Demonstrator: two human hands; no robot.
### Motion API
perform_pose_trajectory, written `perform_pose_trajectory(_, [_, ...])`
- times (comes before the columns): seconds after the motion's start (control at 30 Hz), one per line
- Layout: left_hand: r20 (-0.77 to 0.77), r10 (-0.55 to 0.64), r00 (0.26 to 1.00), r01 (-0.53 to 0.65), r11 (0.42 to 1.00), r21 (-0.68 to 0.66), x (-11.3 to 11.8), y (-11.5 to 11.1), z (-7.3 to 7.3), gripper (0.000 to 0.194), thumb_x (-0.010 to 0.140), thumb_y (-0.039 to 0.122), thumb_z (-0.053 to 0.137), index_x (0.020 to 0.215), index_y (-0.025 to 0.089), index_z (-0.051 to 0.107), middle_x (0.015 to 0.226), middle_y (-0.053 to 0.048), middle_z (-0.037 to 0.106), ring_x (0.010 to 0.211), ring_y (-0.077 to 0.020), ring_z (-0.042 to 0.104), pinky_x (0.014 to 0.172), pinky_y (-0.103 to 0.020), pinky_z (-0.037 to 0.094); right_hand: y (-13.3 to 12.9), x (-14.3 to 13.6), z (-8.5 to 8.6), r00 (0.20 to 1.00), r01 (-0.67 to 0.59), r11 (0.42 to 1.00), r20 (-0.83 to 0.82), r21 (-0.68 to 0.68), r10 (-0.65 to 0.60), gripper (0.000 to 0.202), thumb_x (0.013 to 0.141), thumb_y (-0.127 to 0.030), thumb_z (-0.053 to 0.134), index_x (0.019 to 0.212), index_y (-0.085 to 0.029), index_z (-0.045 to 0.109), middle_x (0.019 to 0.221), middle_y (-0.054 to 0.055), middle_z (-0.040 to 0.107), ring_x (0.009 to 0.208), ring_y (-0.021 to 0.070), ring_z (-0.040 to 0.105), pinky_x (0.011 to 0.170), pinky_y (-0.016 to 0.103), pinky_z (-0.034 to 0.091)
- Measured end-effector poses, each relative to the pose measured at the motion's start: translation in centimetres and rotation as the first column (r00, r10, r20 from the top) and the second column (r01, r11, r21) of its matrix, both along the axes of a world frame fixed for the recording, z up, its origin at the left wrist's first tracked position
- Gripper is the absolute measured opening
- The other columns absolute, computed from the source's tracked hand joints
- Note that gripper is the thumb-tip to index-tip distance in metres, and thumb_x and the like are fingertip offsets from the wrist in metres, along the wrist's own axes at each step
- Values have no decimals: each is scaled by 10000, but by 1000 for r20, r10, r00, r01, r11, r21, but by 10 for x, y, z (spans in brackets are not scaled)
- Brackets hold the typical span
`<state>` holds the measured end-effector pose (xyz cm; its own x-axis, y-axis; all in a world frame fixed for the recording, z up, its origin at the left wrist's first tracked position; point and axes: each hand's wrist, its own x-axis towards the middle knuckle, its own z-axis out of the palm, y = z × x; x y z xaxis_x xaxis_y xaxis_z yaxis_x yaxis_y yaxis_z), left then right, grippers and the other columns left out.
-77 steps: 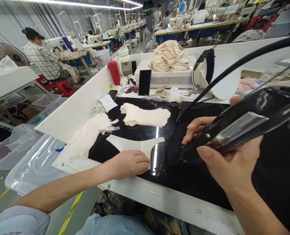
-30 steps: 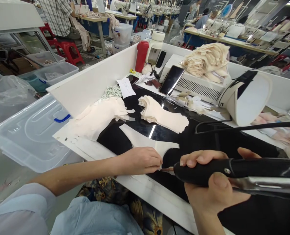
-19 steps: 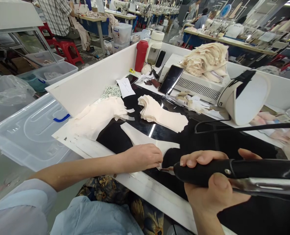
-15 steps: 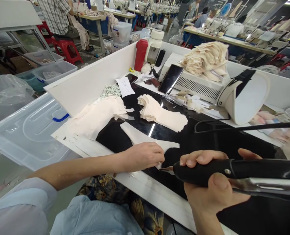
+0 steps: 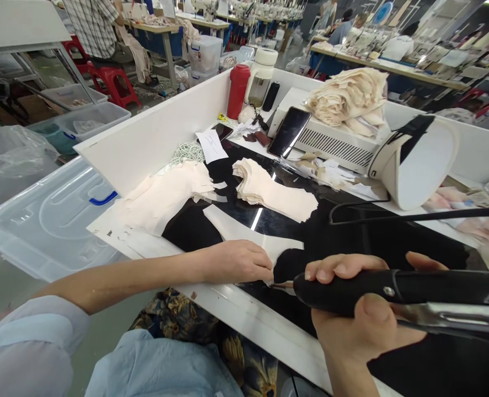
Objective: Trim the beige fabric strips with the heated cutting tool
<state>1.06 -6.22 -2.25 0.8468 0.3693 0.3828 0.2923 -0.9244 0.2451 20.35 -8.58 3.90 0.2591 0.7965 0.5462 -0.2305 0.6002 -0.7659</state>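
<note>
My left hand [image 5: 238,261] is closed at the near end of a single cream fabric piece [image 5: 248,234]. The fabric lies flat on the black glossy board [image 5: 352,237], its two arms spreading away from me. Wrapped in my right hand [image 5: 362,325] is a thick black handheld tool [image 5: 347,292] with a metal lever along its side. Its slim coppery tip points left and meets the fabric's edge, just by my left fingertips. Beyond lie a stack of cream fabric pieces [image 5: 273,190] and, at the left, a larger spread pile of cream pieces [image 5: 165,196].
A white panel [image 5: 157,118] walls the table's far left side. Behind the board stand a red bottle [image 5: 238,91], a phone [image 5: 289,131], a vented white box [image 5: 331,146] carrying bundled fabric, and a white lamp [image 5: 424,162]. A black cable [image 5: 418,216] crosses at the right.
My left hand has shifted very slightly left and its forearm has risen a little. The tool tip stays at the fabric's edge; the rest looks the same apart from a slight camera drift.
</note>
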Motion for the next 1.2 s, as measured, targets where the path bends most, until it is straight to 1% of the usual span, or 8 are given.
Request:
perform_pose_trajectory(0.13, [44, -23, 999, 23, 1000, 9, -5, 1, 0, 277, 1105, 85, 537, 1150, 178, 794, 1167, -100, 802, 1119, -190, 740, 1065, -318, 558, 0, 0, 0, 1000, -22, 1000, 1, -10, 22, 535, 795, -330, 885, 1219, -290, 562, 759, -98, 703, 530, 162, 594, 484, 316, 564])
perform_pose_trajectory(0.27, [35, -20, 999, 22, 999, -45, -6, 1, -3, 277, 1130, 151, 528, 1136, 191, 802, 1176, -100, 794, 1141, -195, 735, 1063, -308, 555, -2, -1, 0, 1000, 4, 1000, -10, -24, -5, 548, 781, -347, 905, 1202, -289, 559, 748, -96, 698, 520, 162, 581, 480, 316, 553])
perform_pose_trajectory(0.4, [32, -25, 999, 26, 998, -53, -7, 1, -4, 285, 1130, 149, 522, 1129, 187, 804, 1190, -110, 792, 1150, -197, 729, 1063, -315, 558, -3, -2, 1, 1000, 18, 999, -18, -43, -19, 579, 764, -392, 929, 1190, -286, 550, 741, -94, 696, 520, 165, 576, 482, 321, 550])
perform_pose_trajectory(0.53, [31, -25, 999, 26, 999, -38, -7, 0, -5, 293, 1132, 148, 514, 1121, 183, 804, 1189, -104, 795, 1148, -197, 730, 1063, -316, 561, -3, -1, 3, 1000, 0, 999, -18, -45, -1, 588, 765, -397, 935, 1192, -290, 545, 742, -97, 703, 519, 167, 570, 476, 318, 550])
perform_pose_trajectory(0.83, [91, -22, 996, 20, 1000, 24, -8, 1, -5, 247, 1116, 144, 553, 1088, 167, 797, 1146, -89, 803, 1082, -196, 747, 1015, -295, 575, -3, 0, 3, 1000, 7, 999, -12, -50, -8, 572, 773, -401, 924, 1196, -296, 554, 745, -104, 697, 523, 172, 566, 489, 331, 572])
perform_pose_trajectory(0.9, [90, -26, 996, 25, 999, 22, -8, 1, -4, 255, 1121, 148, 544, 1096, 164, 798, 1155, -91, 802, 1084, -198, 745, 1022, -299, 574, -1, 1, 4, 1000, 2, 999, -1, -54, -3, 572, 777, -400, 921, 1204, -297, 555, 743, -106, 697, 521, 172, 570, 490, 334, 578])
perform_pose_trajectory(1.07, [80, -28, 996, 29, 1000, -10, -9, 1, -3, 285, 1133, 155, 518, 1123, 149, 803, 1157, -102, 800, 1089, -205, 747, 1045, -310, 570, 3, 3, 8, 999, 44, 998, -20, -45, -45, 528, 780, -361, 879, 1196, -291, 561, 728, -105, 692, 507, 168, 562, 464, 322, 560])
perform_pose_trajectory(1.2, [82, -8, 997, 11, 1000, -29, -10, 0, -3, 287, 1137, 166, 521, 1127, 139, 806, 1180, -109, 799, 1098, -210, 746, 1033, -314, 579, 4, 0, 6, 999, 26, 998, -42, -58, -29, 550, 770, -351, 886, 1206, -287, 558, 729, -101, 696, 506, 160, 584, 464, 305, 557])
